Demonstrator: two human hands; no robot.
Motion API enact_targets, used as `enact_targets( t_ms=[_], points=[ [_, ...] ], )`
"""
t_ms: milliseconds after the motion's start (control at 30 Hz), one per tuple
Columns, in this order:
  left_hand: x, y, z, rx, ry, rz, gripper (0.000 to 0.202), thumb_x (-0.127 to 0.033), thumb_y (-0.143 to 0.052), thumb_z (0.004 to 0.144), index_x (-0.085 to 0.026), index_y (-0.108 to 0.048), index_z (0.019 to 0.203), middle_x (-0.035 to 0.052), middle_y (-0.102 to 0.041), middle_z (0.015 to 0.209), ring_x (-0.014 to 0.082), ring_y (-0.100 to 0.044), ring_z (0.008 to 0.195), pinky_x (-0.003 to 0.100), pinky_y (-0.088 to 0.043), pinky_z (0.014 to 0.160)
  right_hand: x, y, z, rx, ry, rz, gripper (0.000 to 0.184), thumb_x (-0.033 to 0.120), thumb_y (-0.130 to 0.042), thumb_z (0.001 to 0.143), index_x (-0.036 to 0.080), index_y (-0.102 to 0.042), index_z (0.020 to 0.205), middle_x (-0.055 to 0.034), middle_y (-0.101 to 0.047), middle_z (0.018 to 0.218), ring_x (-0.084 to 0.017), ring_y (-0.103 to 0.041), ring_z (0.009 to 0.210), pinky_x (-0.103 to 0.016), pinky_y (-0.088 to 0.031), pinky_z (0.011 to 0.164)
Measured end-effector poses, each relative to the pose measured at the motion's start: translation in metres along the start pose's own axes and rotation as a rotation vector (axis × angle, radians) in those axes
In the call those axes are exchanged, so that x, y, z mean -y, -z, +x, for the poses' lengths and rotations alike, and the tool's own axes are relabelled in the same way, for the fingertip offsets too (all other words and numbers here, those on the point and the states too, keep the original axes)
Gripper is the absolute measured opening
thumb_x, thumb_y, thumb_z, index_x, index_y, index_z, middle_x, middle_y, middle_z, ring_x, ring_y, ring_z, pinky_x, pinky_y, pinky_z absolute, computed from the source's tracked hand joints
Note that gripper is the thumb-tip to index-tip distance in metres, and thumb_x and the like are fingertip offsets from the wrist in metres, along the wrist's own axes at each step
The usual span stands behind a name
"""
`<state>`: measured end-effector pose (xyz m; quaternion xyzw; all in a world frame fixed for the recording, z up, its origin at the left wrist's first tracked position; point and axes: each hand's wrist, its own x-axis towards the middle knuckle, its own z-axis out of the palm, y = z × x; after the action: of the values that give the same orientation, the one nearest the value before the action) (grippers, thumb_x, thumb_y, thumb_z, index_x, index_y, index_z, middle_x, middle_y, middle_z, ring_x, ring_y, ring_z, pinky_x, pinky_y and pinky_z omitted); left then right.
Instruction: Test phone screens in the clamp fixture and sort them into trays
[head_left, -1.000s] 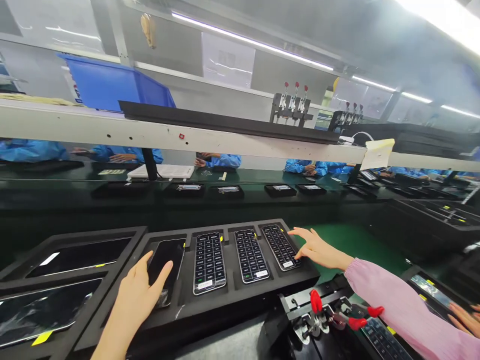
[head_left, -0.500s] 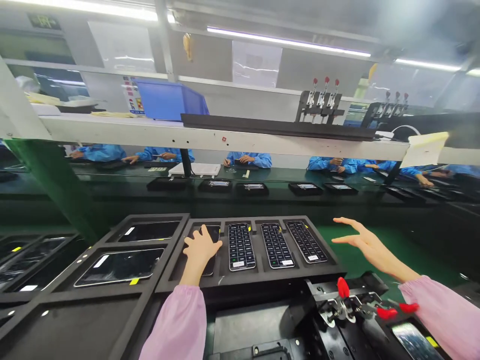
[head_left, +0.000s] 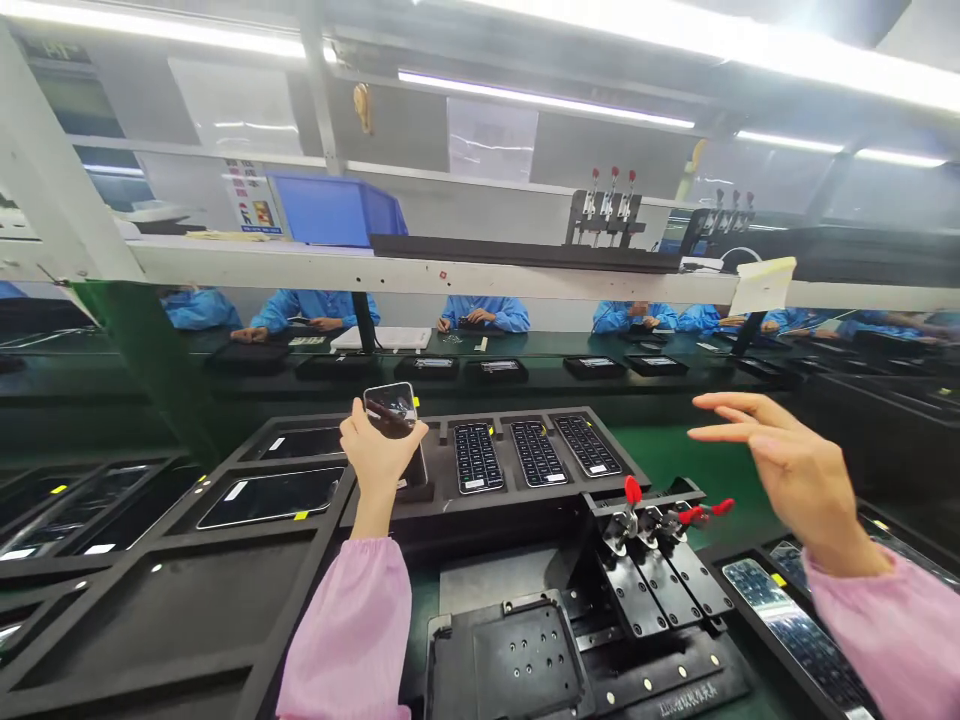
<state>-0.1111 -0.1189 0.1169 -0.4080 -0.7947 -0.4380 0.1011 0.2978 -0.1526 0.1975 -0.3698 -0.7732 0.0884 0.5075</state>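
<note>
My L hand (head_left: 375,455): fingers gripping 1 dark phone (head_left: 390,407), tilted; 3 phones (head_left: 538,455) at 3 o'clock, in tray (head_left: 446,503). My R hand (head_left: 806,480), approx. 4 o'clock: fingers parted.

The held phone (head_left: 391,408) is black, its tab (head_left: 416,402) yellow.

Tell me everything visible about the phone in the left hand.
The phone has a glossy, dark, glass-like face with streaky reflections, rounded corners and a thin, pale, metallic-looking rim. A small yellow tab sticks out at its right edge. No lit display shows on the visible part. The left hand grips it, thumb on the right side, and hides much of it. It appears tilted, upper end raised, over the left end of the black tray; whether its lower end touches the tray is unclear.
</note>
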Motion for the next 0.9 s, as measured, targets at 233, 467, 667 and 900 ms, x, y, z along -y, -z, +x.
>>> enact_targets(
  t_ms=[233, 467, 667, 900],
  points=[
    [-0.045, 0.05, -0.067, -0.067, -0.05, -0.616, 0.083, -0.036, -0.073, 0.057, -0.022, -0.035, 0.13, 0.0082, -0.043, 0.116, 0.0244, -0.051, 0.105, 0.038, -0.042, 0.09, 0.082, -0.135, -0.04, 0.361, 0.019, 0.164, 0.057, 0.03, -0.057, 0.079, 0.022, -0.038, 0.132, -0.0053, -0.046, 0.128, -0.02, -0.044, 0.115, -0.036, -0.036, 0.1],
    [-0.016, 0.065, -0.162, 0.203, 0.24, -0.814, 0.079, -0.045, -0.07, 0.062, -0.024, -0.034, 0.13, 0.011, -0.039, 0.125, 0.0272, -0.048, 0.112, 0.037, -0.049, 0.081, 0.057, -0.174, -0.065, 0.609, -0.094, 0.274, 0.018, 0.012, -0.048, 0.079, 0.017, -0.059, 0.091, 0.0031, -0.06, 0.076, -0.009, -0.052, 0.065, -0.018, -0.039, 0.06],
    [0.077, 0.057, -0.199, 0.487, 0.167, -0.724, 0.051, -0.051, -0.055, 0.075, -0.024, -0.049, 0.118, 0.0072, -0.055, 0.116, 0.0266, -0.049, 0.113, 0.044, -0.038, 0.097, 0.013, -0.167, -0.1, 1.049, -0.088, 0.045, 0.03, 0.008, -0.054, 0.069, 0.02, -0.062, 0.095, 0.0017, -0.063, 0.084, -0.012, -0.054, 0.074, -0.02, -0.039, 0.068],
    [0.096, 0.029, -0.203, 0.809, 0.011, -0.569, 0.035, -0.048, -0.048, 0.082, -0.025, -0.059, 0.105, 0.0046, -0.058, 0.118, 0.0237, -0.05, 0.112, 0.04, -0.036, 0.098, 0.001, -0.189, -0.1, 1.215, -0.084, 0.014, 0.036, 0.019, -0.063, 0.069, 0.024, -0.064, 0.104, -0.0005, -0.061, 0.09, -0.015, -0.054, 0.084, -0.021, -0.039, 0.072]
  ],
)
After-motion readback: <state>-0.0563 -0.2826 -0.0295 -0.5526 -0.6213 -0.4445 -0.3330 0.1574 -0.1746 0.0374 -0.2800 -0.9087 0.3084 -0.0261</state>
